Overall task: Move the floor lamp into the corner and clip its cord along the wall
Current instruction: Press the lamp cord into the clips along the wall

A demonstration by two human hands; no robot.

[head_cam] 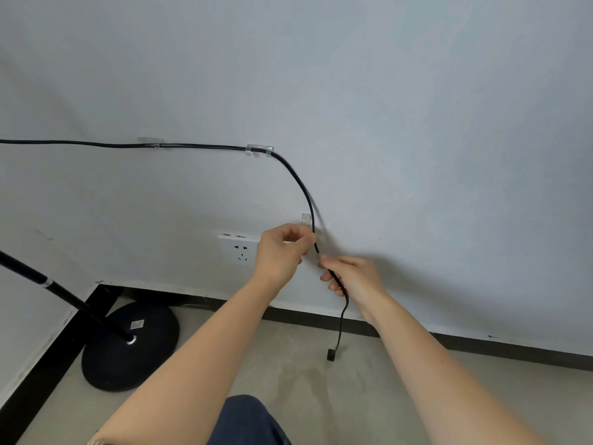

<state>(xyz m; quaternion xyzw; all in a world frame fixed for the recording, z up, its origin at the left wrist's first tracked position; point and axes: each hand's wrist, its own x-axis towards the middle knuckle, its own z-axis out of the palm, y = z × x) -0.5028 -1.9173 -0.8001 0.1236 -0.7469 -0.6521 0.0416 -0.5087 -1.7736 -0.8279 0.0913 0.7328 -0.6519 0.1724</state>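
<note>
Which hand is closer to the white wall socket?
The left hand. It pinches the cord right beside the wall socket, overlapping its right edge in the view. The right hand grips the cord lower down, farther right of the socket.

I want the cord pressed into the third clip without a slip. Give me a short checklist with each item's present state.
1. Lamp base in the corner: ok.
2. Cord seated in the first clip and second clip: ok.
3. Both hands on the cord: ok, left hand above, right hand below.
4. Cord inside the third clip: not ok, it runs beside it.
5. Third clip firmly stuck to the wall: cannot tell.
6. Plug in the socket: not ok, it dangles.
</note>
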